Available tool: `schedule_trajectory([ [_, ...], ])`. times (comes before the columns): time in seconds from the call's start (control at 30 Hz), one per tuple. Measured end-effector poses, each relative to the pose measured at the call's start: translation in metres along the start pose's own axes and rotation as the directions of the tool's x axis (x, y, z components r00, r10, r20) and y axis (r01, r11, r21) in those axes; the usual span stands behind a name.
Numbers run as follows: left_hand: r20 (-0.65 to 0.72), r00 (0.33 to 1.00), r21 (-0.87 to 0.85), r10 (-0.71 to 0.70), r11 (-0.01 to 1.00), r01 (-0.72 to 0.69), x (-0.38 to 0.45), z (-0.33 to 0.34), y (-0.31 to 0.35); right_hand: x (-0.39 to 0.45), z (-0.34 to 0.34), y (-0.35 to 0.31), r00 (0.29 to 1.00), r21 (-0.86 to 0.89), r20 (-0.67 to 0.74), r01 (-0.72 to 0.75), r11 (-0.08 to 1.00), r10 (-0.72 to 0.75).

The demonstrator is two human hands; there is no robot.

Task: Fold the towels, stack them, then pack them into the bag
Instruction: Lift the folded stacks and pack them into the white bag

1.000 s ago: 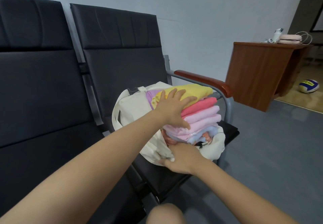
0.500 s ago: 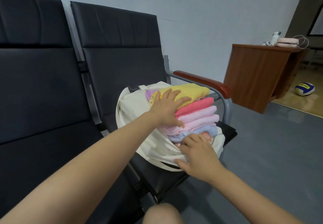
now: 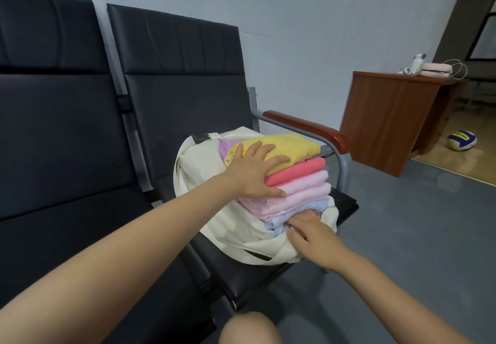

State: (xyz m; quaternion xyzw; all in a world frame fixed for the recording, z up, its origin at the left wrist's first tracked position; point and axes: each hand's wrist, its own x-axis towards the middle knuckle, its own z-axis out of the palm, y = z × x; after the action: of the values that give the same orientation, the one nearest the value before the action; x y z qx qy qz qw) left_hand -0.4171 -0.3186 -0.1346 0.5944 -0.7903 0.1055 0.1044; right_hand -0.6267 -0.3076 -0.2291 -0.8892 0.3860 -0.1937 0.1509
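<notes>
The left hand (image 3: 255, 171) is lying with its fingers (image 3: 271, 159) straight and spread flat across the yellow towel (image 3: 290, 146) and down the near edge of the stack of towels (image 3: 298, 182), probably pressing so the pile holds together. The right hand (image 3: 312, 232) is digging its fingers (image 3: 302, 218), loosely bent, in at the blue towel (image 3: 308, 208) by the bag's lip; whether they pinch cloth I cannot tell. The stack is sitting partway inside the cream bag (image 3: 230, 225), which is lying open on the black chair seat (image 3: 249, 276) beside the wooden armrest (image 3: 308, 128), so the packing looks unfinished.
</notes>
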Motion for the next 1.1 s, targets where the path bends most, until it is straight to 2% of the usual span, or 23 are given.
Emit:
schedule_trajectory([
  [0.13, -0.033, 0.999, -0.006, 0.014, 1.0, -0.015, -0.003, 0.001, -0.003, 0.024, -0.005, -0.009, 0.959, -0.085, 0.261, -0.087, 0.993, 0.106],
  [0.2, -0.045, 0.999, -0.014, 0.011, 1.0, -0.012, -0.003, 0.001, -0.005, 0.031, -0.004, -0.012, 0.953, -0.111, 0.271, -0.112, 0.987, 0.138],
  [0.27, -0.049, 0.999, -0.036, 0.001, 0.999, -0.002, -0.002, 0.001, -0.005, 0.027, -0.002, -0.014, 0.974, -0.101, 0.188, -0.105, 0.989, 0.123],
  [0.33, -0.045, 0.999, -0.062, -0.007, 0.998, 0.004, -0.001, 0.001, -0.005, 0.014, 0.003, -0.014, 0.997, -0.052, 0.011, -0.077, 0.996, 0.077],
  [0.4, -0.04, 0.999, -0.074, -0.012, 0.997, 0.009, -0.001, 0.001, -0.006, 0.0, 0.007, -0.012, 0.987, 0.032, -0.156, -0.04, 0.999, 0.045],
  [0.43, -0.041, 0.999, -0.079, -0.013, 0.997, 0.01, -0.001, 0.0, -0.006, -0.004, 0.008, -0.009, 0.981, 0.066, -0.191, -0.02, 0.998, 0.033],
  [0.53, -0.046, 0.999, -0.091, -0.014, 0.996, 0.01, -0.002, 0.0, -0.006, -0.008, 0.012, -0.001, 0.984, 0.108, -0.175, 0.062, 0.992, -0.042],
  [0.63, -0.048, 0.999, -0.089, -0.011, 0.996, 0.007, -0.002, 0.0, -0.007, -0.003, 0.015, -0.001, 0.988, 0.121, -0.149, 0.058, 0.991, -0.039],
  [0.7, -0.049, 0.999, -0.086, -0.01, 0.996, 0.006, -0.002, 0.0, -0.006, -0.001, 0.016, -0.002, 0.986, 0.101, -0.162, 0.051, 0.994, -0.034],
  [0.83, -0.042, 0.999, -0.092, -0.011, 0.996, 0.008, -0.003, 0.0, -0.006, -0.005, 0.023, 0.0, 0.971, 0.2, -0.231, 0.109, 0.974, -0.062],
  [0.93, -0.045, 0.999, -0.088, -0.008, 0.996, 0.004, -0.002, 0.0, -0.005, -0.003, 0.023, -0.005, 0.985, 0.157, -0.14, 0.125, 0.98, -0.104],
  [1.0, -0.046, 0.999, -0.084, -0.008, 0.996, 0.004, -0.003, 0.001, -0.005, 0.006, 0.018, -0.011, 0.995, 0.039, 0.016, 0.097, 0.995, -0.097],
  [1.03, -0.046, 0.999, -0.081, -0.008, 0.997, 0.005, -0.003, 0.001, -0.004, 0.012, 0.014, -0.014, 0.994, -0.056, 0.093, 0.068, 0.996, -0.063],
  [1.1, -0.049, 0.999, -0.077, -0.009, 0.997, 0.006, -0.004, 0.002, -0.004, 0.026, 0.009, -0.019, 0.989, -0.205, 0.142, -0.007, 0.979, 0.037],
])
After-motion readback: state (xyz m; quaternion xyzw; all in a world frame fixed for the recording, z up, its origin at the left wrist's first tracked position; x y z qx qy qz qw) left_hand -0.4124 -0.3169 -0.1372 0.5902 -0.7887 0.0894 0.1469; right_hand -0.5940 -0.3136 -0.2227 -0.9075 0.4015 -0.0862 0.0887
